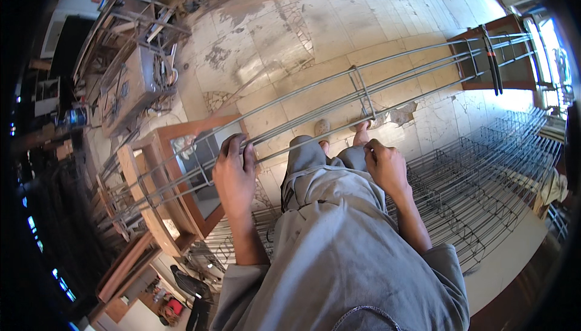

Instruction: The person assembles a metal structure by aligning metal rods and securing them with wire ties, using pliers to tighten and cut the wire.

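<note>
A long, narrow rebar cage (pixel 315 115) runs slantwise in front of me, its thin steel bars joined by square stirrups (pixel 361 92). My left hand (pixel 235 173) is at the cage's near side, left of the middle, with its fingers bent round a bar. Just short of the nearest bar, my right hand (pixel 387 167) is held above my knee with fingers curled together. Whatever may be between those fingertips is too small to make out. A pair of pincers (pixel 492 61) with dark handles hangs over the cage's far right end.
A wooden cabinet frame with glass (pixel 209 173) props the cage at the left, and another wooden frame (pixel 499 58) at the right. Stacked rebar cages (pixel 478 191) lie at my right. Scrap wood and a metal box (pixel 130 89) stand far left. The tiled floor (pixel 339 28) is cracked.
</note>
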`<state>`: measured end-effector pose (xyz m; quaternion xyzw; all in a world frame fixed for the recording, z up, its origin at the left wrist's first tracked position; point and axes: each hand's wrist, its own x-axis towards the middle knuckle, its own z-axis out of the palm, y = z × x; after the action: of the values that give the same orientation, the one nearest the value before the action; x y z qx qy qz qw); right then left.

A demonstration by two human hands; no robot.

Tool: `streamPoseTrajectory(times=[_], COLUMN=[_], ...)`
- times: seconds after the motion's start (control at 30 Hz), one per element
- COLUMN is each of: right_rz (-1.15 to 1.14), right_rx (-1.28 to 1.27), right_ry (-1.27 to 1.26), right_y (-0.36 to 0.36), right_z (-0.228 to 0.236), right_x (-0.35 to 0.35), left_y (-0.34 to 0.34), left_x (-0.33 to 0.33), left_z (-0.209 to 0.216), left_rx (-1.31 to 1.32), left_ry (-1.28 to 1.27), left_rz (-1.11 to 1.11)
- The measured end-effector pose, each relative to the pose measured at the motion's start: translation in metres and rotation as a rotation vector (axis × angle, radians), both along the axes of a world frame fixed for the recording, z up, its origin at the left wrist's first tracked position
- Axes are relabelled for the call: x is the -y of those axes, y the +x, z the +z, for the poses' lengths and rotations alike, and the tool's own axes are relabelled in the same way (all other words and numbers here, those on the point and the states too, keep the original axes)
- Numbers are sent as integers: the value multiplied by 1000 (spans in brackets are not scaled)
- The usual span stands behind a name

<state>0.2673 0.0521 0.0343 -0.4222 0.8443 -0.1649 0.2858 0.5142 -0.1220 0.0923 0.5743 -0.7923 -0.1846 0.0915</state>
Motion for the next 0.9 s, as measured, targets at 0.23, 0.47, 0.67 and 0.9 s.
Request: streamPoseTrajectory(times=[0.23,0.47,0.67,0.9], right_rz=[-8,20,-28,-56], right_rx=[104,-113,-172,-193], right_ry=[4,10,-4,-23], right_y=[-6,-1,-14,-12], right_z=[-22,-4,2,11], right_x=[-22,-3,20,21], left_y=[-4,-65,-120,-151], left_x=[-12,-72,-32,-34], left_z=[29,-10,-41,-52], left_rx=[-255,-437,-240,-231], left_ry=[-122,115,39,213], left_rz=[115,-552,-545,-511])
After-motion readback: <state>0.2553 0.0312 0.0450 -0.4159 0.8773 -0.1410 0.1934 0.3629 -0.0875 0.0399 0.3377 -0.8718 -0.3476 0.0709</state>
